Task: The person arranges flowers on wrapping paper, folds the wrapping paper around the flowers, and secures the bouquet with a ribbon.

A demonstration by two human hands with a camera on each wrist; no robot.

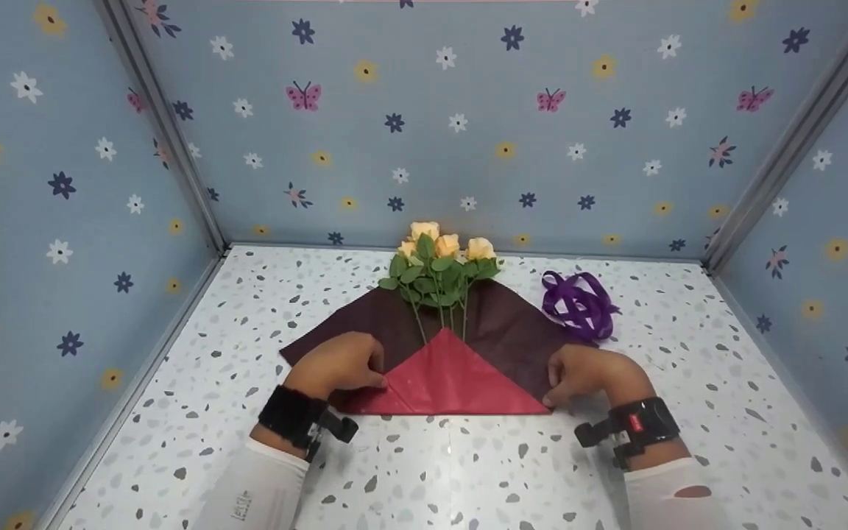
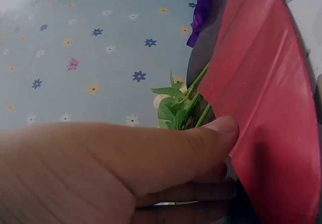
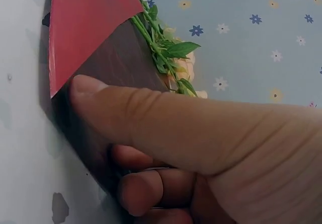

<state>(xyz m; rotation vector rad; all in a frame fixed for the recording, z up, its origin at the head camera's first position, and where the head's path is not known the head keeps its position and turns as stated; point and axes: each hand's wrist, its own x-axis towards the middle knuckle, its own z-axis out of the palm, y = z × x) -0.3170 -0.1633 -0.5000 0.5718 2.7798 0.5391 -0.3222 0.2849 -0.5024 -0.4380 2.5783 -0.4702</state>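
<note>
A sheet of wrapping paper, dark maroon (image 1: 512, 324) on its upper face, lies on the table with its red lower flap (image 1: 446, 379) folded up into a triangle. Yellow roses (image 1: 447, 246) with green stems lie on the dark face, their lower ends hidden under the flap. My left hand (image 1: 339, 362) pinches the paper at the flap's left side, thumb tip right at the red edge. At the right corner my right hand (image 1: 592, 372) pinches the dark paper, its thumb (image 3: 90, 90) beside the flap's tip and its other fingers curled below.
A loose tangle of purple ribbon (image 1: 580, 305) lies at the right, by the paper's edge. Speckled white table (image 1: 424, 478) stretches out in front. Blue panels (image 1: 461, 147) printed with flowers and butterflies enclose the back and both sides.
</note>
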